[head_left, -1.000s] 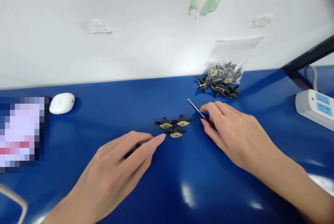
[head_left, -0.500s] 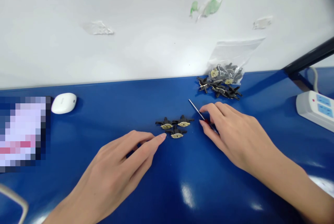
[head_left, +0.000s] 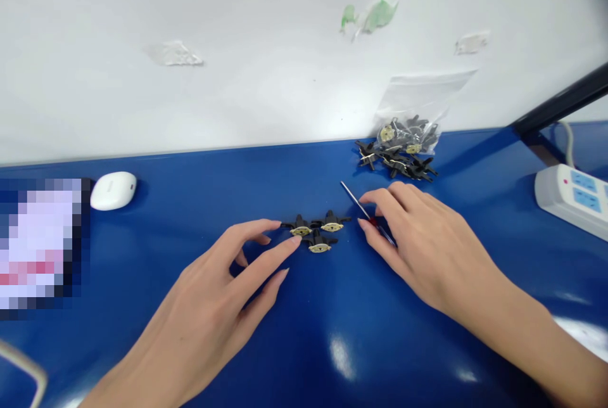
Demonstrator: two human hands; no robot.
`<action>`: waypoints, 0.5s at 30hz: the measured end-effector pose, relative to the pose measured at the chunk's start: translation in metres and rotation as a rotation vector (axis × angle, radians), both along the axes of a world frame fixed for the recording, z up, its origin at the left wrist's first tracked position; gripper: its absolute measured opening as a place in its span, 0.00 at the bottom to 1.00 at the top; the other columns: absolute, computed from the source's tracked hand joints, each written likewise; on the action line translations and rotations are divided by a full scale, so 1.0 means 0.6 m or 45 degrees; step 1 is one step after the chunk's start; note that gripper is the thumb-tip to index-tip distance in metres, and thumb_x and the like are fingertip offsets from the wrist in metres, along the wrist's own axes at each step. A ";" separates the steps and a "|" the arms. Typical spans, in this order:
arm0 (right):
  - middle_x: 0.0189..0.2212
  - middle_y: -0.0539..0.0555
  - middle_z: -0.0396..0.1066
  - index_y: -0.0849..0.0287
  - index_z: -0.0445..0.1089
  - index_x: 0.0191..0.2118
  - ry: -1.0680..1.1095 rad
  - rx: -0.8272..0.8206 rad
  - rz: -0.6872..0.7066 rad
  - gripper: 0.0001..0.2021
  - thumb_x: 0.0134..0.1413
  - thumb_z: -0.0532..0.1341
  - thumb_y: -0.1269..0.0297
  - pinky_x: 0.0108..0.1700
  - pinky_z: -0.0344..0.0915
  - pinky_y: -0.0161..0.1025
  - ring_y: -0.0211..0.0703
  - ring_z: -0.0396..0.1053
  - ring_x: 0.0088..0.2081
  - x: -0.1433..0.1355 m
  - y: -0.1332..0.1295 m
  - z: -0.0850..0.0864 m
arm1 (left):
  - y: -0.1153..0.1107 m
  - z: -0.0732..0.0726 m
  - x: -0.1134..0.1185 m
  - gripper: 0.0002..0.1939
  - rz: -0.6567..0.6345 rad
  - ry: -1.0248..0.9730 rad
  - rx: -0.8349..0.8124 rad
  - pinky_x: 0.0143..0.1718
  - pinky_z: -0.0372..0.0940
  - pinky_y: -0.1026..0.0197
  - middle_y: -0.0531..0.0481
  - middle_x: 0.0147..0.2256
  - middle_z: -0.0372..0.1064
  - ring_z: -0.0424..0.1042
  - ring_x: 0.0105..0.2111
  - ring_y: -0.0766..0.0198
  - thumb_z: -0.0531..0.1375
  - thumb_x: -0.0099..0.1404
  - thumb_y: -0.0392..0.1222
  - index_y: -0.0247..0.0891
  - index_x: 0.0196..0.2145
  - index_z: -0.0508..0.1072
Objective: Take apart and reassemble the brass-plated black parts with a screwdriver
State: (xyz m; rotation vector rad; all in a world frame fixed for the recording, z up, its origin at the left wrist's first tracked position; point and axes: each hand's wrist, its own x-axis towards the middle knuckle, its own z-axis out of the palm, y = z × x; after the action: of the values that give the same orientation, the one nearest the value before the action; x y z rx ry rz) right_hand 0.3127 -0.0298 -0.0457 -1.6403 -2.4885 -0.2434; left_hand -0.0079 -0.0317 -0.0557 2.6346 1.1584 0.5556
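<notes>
Three black parts with pale gold discs sit close together on the blue table: one at the left [head_left: 301, 228], one at the right [head_left: 331, 222] and one in front [head_left: 320, 243]. My left hand [head_left: 209, 306] has its fingers spread, with fingertips at the left and front edges of the left part. Beside the group, my right hand [head_left: 427, 243] has thumb and fingers around a screwdriver [head_left: 354, 197], whose metal shaft points up and left. Its red and dark handle is partly hidden under the hand.
Behind my right hand, several similar black parts [head_left: 396, 162] lie by a clear bag [head_left: 413, 104] of more. A power strip [head_left: 577, 189] is at right. A white case [head_left: 114, 191] and a blurred-out device [head_left: 42, 237] lie left. A white wall [head_left: 237, 104] rises behind.
My left hand's fingers have spread apart, and its fingertips have come to the left part. My right hand still has the screwdriver. The whole view has shifted slightly.
</notes>
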 end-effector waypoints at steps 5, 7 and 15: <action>0.44 0.63 0.75 0.62 0.72 0.59 0.031 0.031 0.010 0.11 0.81 0.59 0.63 0.44 0.68 0.51 0.60 0.76 0.42 -0.003 0.001 0.002 | 0.000 0.003 -0.002 0.24 0.001 0.008 -0.036 0.41 0.82 0.47 0.37 0.74 0.63 0.76 0.43 0.55 0.59 0.86 0.39 0.52 0.75 0.73; 0.45 0.63 0.75 0.63 0.72 0.59 0.039 0.023 0.009 0.12 0.81 0.59 0.63 0.45 0.69 0.52 0.60 0.76 0.43 -0.005 0.001 0.003 | -0.001 0.007 -0.002 0.26 -0.007 0.010 -0.064 0.44 0.83 0.46 0.37 0.77 0.61 0.77 0.44 0.55 0.60 0.86 0.40 0.53 0.77 0.72; 0.48 0.64 0.76 0.62 0.73 0.59 0.134 0.048 0.050 0.10 0.81 0.60 0.65 0.45 0.72 0.52 0.59 0.77 0.44 -0.007 0.002 0.004 | 0.000 0.010 0.000 0.32 -0.108 0.083 -0.083 0.70 0.74 0.28 0.39 0.85 0.49 0.68 0.75 0.37 0.60 0.87 0.45 0.52 0.83 0.60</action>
State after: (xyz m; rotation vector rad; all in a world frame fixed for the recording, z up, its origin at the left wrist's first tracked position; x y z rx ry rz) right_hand 0.3086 -0.0287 -0.0433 -1.5461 -2.4208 -0.1926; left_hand -0.0078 -0.0315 -0.0494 2.6500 1.0576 0.4119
